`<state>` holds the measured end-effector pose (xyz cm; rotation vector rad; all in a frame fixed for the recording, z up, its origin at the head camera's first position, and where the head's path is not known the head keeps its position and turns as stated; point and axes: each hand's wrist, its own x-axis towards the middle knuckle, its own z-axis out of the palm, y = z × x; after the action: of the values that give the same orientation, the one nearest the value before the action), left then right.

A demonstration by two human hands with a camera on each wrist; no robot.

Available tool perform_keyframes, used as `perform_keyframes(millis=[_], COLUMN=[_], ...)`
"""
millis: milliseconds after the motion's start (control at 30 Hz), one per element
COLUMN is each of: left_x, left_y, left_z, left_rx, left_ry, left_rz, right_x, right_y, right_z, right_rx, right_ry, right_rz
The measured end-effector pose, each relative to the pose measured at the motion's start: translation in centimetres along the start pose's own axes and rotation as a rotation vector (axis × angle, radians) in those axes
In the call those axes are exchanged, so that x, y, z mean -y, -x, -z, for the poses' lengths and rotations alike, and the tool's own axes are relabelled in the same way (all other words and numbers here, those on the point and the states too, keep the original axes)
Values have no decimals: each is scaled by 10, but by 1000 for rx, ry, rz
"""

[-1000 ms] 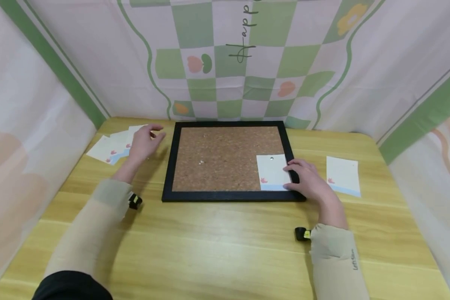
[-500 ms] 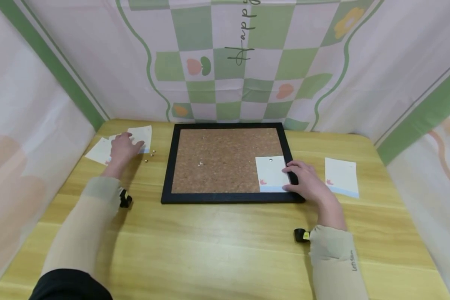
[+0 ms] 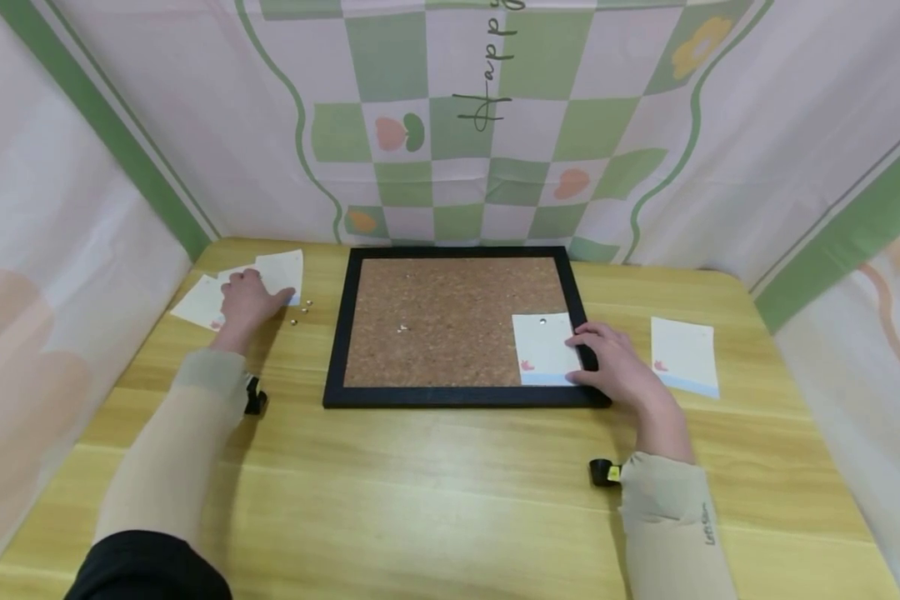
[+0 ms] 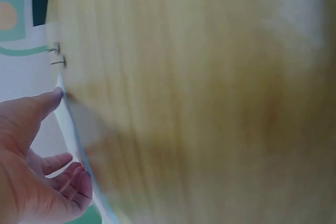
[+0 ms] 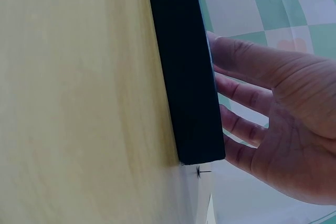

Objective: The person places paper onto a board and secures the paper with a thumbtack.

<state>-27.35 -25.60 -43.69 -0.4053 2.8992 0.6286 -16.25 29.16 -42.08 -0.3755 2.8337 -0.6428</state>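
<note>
My left hand (image 3: pixel 249 302) lies on a group of white paper notes (image 3: pixel 279 268) at the far left of the table. In the left wrist view its thumb touches a note's edge (image 4: pixel 67 116) and its fingers bend loosely onto the paper. Beside it sit several silver thumbtacks (image 3: pixel 304 310), points up. A black-framed cork board (image 3: pixel 450 396) stands in the middle. One note (image 3: pixel 542 358), with a tack (image 3: pixel 543 321) near its top, lies in the board's lower right corner. My right hand (image 3: pixel 618 362) reaches over the frame's right side, fingertips and thumb resting on that note's edge.
Another white note (image 3: pixel 684 357) lies on the wooden table (image 3: pixel 435 500) right of the board. Small shiny bits (image 3: pixel 402 328) show on the cork. A patterned curtain (image 3: pixel 461 125) hangs behind the table and along both sides.
My left hand has moved left and back onto the notes, uncovering the thumbtacks. My right hand and the board stay as they were.
</note>
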Motion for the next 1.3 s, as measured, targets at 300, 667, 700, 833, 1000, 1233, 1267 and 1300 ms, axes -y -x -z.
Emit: perform_keyframes(millis=[300,667,700,833,1000,1233,1267,1300], left_x=[-1,-5,-6,-6,-6,-10,-10,-11], left_y=[-3,-2,-2,2,4,1,0,0], left_z=[-1,-2,-2,-2,-4,-6,-7,-7], left_rx=[48,-18,-27,-70,-117,-144,-147,-147], left_ry=[-86,-99,-89,-14,78,185,201,217], left_rz=[47,18,20,21,-1,1,4,8], right_x=[0,0,0,1,2,1,1,1], right_y=[0,0,0,0,0,0,0,1], right_z=[0,1,1,1,0,0,0,0], right_rx=[6,2,2,5,5,6,7,5], right_ry=[-1,3,2,0,1,-2,-4,-4], right_rz=[-2,11,11,7,5,0,0,0])
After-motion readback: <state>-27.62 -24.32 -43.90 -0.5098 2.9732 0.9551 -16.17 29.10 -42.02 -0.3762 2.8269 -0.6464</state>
